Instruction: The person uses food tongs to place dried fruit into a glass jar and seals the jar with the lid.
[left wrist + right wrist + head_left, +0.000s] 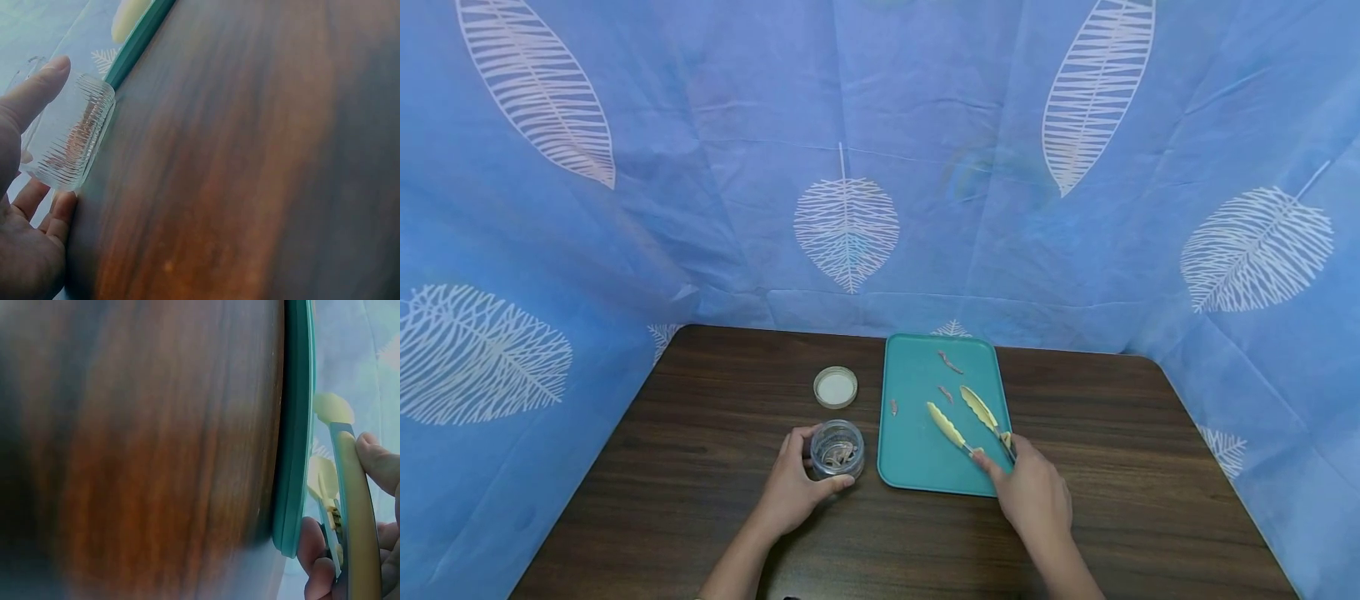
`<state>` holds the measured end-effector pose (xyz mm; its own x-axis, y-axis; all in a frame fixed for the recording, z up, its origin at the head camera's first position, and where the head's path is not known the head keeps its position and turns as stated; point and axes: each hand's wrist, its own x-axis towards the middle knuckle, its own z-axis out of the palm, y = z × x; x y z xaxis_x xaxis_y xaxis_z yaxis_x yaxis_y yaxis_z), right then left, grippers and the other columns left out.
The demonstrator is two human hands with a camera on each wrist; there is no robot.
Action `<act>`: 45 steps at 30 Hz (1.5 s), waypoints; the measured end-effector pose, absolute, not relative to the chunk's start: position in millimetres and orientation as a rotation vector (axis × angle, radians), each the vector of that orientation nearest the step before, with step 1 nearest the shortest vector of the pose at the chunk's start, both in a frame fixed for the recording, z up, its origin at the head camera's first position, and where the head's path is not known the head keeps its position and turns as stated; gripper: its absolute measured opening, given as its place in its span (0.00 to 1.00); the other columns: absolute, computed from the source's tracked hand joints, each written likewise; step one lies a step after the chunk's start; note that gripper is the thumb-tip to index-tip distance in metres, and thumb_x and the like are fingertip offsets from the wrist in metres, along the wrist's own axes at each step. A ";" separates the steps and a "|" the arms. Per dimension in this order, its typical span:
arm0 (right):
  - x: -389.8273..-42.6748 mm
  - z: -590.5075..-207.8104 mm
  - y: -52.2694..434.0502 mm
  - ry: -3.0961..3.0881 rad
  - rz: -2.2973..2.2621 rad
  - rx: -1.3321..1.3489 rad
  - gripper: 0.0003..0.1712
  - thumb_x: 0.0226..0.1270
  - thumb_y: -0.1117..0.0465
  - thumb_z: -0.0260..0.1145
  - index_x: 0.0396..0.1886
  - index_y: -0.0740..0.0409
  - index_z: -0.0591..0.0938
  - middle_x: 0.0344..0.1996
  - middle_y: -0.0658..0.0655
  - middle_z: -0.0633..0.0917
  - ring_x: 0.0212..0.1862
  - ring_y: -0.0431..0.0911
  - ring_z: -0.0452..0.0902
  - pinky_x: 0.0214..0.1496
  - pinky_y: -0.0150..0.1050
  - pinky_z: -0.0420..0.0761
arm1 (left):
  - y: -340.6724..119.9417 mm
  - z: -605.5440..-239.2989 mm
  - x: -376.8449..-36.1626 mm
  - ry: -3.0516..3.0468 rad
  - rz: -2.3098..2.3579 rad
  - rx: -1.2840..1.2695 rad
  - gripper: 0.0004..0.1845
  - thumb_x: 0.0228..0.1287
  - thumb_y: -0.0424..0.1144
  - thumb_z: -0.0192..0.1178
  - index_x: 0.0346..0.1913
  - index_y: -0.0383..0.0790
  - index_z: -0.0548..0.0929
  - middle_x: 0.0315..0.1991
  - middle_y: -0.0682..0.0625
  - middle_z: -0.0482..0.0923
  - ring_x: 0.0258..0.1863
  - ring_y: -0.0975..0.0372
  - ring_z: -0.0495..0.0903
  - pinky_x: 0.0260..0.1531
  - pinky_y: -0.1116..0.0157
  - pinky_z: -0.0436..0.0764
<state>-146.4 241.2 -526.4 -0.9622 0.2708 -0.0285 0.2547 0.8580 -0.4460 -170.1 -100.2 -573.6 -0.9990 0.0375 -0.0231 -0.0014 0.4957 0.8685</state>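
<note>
1. The left hand curls its fingers around the open glass jar, steadying it upright on the wooden table just left of the tray.
2. The right hand grips the yellow tongs, their tips spread apart over the teal tray.
3. Small pinkish pieces lie scattered on the tray beyond the tips.
4. The jar's lid rests apart, behind the jar.

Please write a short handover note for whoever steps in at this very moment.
Left hand grips the clear jar, upright on the table; some pieces are already inside.
Right hand holds the yellow tongs, jaws apart over the teal tray, gripping nothing.
Three small pieces lie on the tray.
The lid lies off, behind the jar.
Left, likely: the three pieces and the lid.
</note>
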 end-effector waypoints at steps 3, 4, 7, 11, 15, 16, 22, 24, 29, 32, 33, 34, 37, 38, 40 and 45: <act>-148.9 -526.1 243.4 -2.992 0.691 -0.401 0.45 0.72 0.37 0.75 0.70 0.69 0.79 0.59 0.75 0.87 0.47 0.67 0.89 0.37 0.58 0.84 | -100.4 -572.8 -169.3 2.678 1.563 0.040 0.49 0.52 0.50 0.88 0.73 0.43 0.71 0.69 0.43 0.74 0.66 0.52 0.78 0.65 0.52 0.83; -149.7 -525.8 243.9 -2.991 0.683 -0.395 0.44 0.72 0.38 0.75 0.70 0.70 0.79 0.59 0.75 0.87 0.45 0.66 0.89 0.35 0.56 0.84 | -100.4 -572.8 -168.9 2.679 1.566 0.045 0.49 0.52 0.50 0.87 0.73 0.43 0.71 0.69 0.43 0.74 0.66 0.52 0.78 0.65 0.52 0.83; -152.3 -525.9 245.8 -2.988 0.674 -0.379 0.42 0.73 0.39 0.74 0.68 0.70 0.81 0.56 0.75 0.88 0.37 0.60 0.89 0.30 0.51 0.81 | -100.3 -572.0 -168.1 2.678 1.570 0.054 0.48 0.52 0.50 0.87 0.72 0.42 0.71 0.68 0.43 0.74 0.65 0.52 0.78 0.64 0.51 0.83; -155.6 -526.2 247.7 -2.977 0.684 -0.369 0.39 0.73 0.40 0.74 0.67 0.68 0.82 0.50 0.74 0.90 0.28 0.51 0.82 0.24 0.44 0.73 | -100.3 -571.6 -168.0 2.674 1.577 0.057 0.48 0.52 0.49 0.87 0.72 0.41 0.71 0.69 0.42 0.74 0.65 0.51 0.78 0.65 0.50 0.83; -157.3 -525.3 248.5 -2.973 0.686 -0.377 0.38 0.73 0.41 0.75 0.67 0.67 0.83 0.47 0.72 0.91 0.25 0.49 0.78 0.23 0.41 0.69 | -100.4 -571.9 -169.0 2.669 1.574 0.042 0.48 0.52 0.50 0.87 0.73 0.43 0.71 0.69 0.43 0.74 0.66 0.52 0.78 0.65 0.50 0.83; -157.6 -524.8 248.6 -2.973 0.683 -0.379 0.38 0.73 0.41 0.75 0.67 0.66 0.83 0.47 0.72 0.91 0.26 0.49 0.78 0.23 0.41 0.69 | -100.4 -571.9 -169.3 2.668 1.571 0.037 0.49 0.52 0.50 0.87 0.73 0.43 0.71 0.69 0.43 0.74 0.66 0.52 0.78 0.66 0.51 0.83; -160.3 -522.6 249.2 -2.974 0.680 -0.376 0.36 0.72 0.42 0.75 0.66 0.65 0.84 0.44 0.71 0.92 0.25 0.49 0.77 0.22 0.42 0.67 | -100.5 -571.9 -169.7 2.680 1.559 0.042 0.49 0.52 0.50 0.87 0.73 0.43 0.71 0.69 0.43 0.74 0.65 0.52 0.78 0.64 0.52 0.83; -161.8 -522.4 250.0 -2.980 0.682 -0.381 0.35 0.73 0.42 0.75 0.66 0.64 0.84 0.43 0.69 0.92 0.25 0.49 0.77 0.22 0.42 0.67 | -100.6 -572.5 -169.9 2.686 1.555 0.045 0.49 0.52 0.50 0.87 0.73 0.43 0.71 0.69 0.43 0.74 0.65 0.52 0.78 0.64 0.52 0.83; -165.1 -521.1 252.0 -2.987 0.660 -0.387 0.33 0.74 0.43 0.74 0.65 0.63 0.85 0.45 0.69 0.92 0.27 0.51 0.79 0.23 0.41 0.69 | -100.7 -573.2 -170.1 2.674 1.551 0.033 0.50 0.52 0.52 0.87 0.74 0.44 0.71 0.69 0.44 0.74 0.66 0.53 0.78 0.65 0.52 0.82; -166.6 -519.9 252.6 -2.990 0.653 -0.389 0.32 0.74 0.44 0.74 0.65 0.62 0.85 0.46 0.69 0.92 0.28 0.51 0.80 0.23 0.41 0.69 | -100.8 -573.3 -170.3 2.665 1.555 0.033 0.50 0.52 0.52 0.87 0.74 0.44 0.70 0.70 0.44 0.74 0.66 0.53 0.78 0.65 0.51 0.82; -167.0 -519.6 252.7 -2.991 0.653 -0.390 0.31 0.74 0.44 0.74 0.64 0.62 0.85 0.45 0.68 0.92 0.27 0.50 0.79 0.23 0.41 0.69 | -100.8 -573.5 -170.3 2.664 1.556 0.034 0.50 0.52 0.52 0.87 0.74 0.44 0.70 0.69 0.43 0.74 0.66 0.53 0.78 0.65 0.51 0.82; -167.4 -519.2 252.7 -2.992 0.657 -0.388 0.31 0.74 0.44 0.74 0.64 0.62 0.85 0.44 0.68 0.92 0.26 0.50 0.78 0.23 0.41 0.68 | -100.9 -573.6 -170.4 2.662 1.558 0.033 0.50 0.52 0.51 0.87 0.74 0.44 0.70 0.70 0.43 0.74 0.66 0.53 0.78 0.65 0.51 0.82; -168.3 -519.7 253.2 -2.988 0.653 -0.374 0.29 0.74 0.45 0.74 0.63 0.63 0.86 0.41 0.67 0.93 0.26 0.50 0.78 0.25 0.41 0.69 | -101.1 -574.2 -170.6 2.662 1.560 0.033 0.50 0.52 0.51 0.87 0.74 0.44 0.71 0.69 0.44 0.74 0.66 0.53 0.78 0.65 0.52 0.82; -168.5 -520.0 253.3 -2.986 0.651 -0.369 0.29 0.74 0.46 0.74 0.62 0.63 0.86 0.40 0.66 0.93 0.27 0.50 0.79 0.25 0.41 0.69 | -101.1 -574.2 -170.6 2.663 1.560 0.033 0.50 0.52 0.51 0.87 0.74 0.44 0.71 0.69 0.44 0.74 0.66 0.54 0.78 0.65 0.53 0.83; -169.0 -521.1 253.6 -2.983 0.647 -0.356 0.29 0.74 0.46 0.74 0.62 0.64 0.86 0.40 0.67 0.93 0.28 0.49 0.80 0.26 0.41 0.70 | -101.2 -574.3 -170.7 2.666 1.559 0.035 0.50 0.52 0.51 0.87 0.74 0.44 0.71 0.70 0.44 0.74 0.65 0.54 0.78 0.64 0.53 0.83; -168.6 -522.6 254.0 -2.974 0.660 -0.352 0.29 0.75 0.47 0.74 0.61 0.66 0.85 0.38 0.66 0.92 0.27 0.49 0.78 0.25 0.41 0.69 | -101.4 -575.5 -171.1 2.669 1.557 0.038 0.50 0.52 0.52 0.87 0.73 0.44 0.71 0.70 0.44 0.74 0.66 0.54 0.78 0.65 0.53 0.83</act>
<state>-168.6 254.0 -522.6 -0.9709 0.2385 0.0233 0.2063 0.8813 -0.4252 -171.1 -101.4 -575.5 -0.9984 0.0473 -0.0325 -0.0050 0.4923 0.8704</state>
